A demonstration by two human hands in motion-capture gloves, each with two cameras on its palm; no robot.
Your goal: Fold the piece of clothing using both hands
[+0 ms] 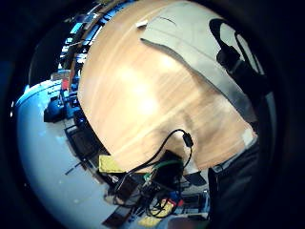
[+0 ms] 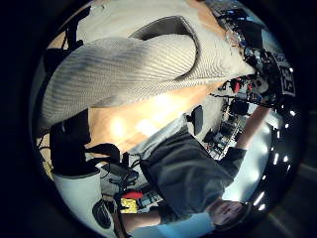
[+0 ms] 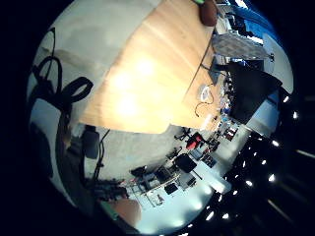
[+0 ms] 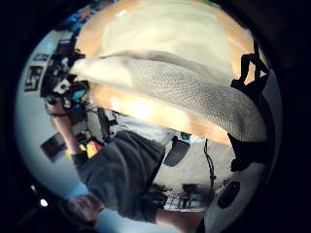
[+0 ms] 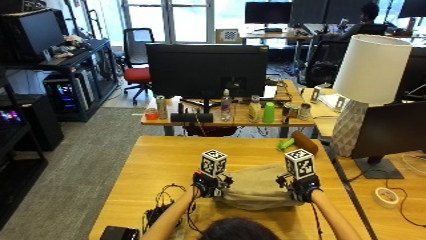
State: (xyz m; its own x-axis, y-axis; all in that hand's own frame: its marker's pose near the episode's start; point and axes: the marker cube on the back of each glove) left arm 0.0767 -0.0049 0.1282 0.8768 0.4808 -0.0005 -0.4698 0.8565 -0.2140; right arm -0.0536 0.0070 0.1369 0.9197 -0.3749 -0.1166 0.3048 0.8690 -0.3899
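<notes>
Garment: beige ribbed knit [image 5: 256, 189], bunched between two gloved hands over the near part of the wooden table [image 5: 160, 165], one end raised, the rest lying on the wood.
Left hand: the left hand [image 5: 208, 184] is set against the garment's left edge; in its thumb-side palm view a ribbed fold [image 2: 124, 74] is seen drawn up close to the palm, fingers curled round the cloth.
Right hand: the right hand [image 5: 299, 188] is set at the right edge; a ribbed band [image 4: 194, 94] is held stretched across its palm view, gripped likewise.
Arms: both forearms are reached forward from the person, roughly parallel, hands level and apart by the garment's width.
Beyond: a green bottle [image 5: 285, 144] is lying near the table's far edge.
</notes>
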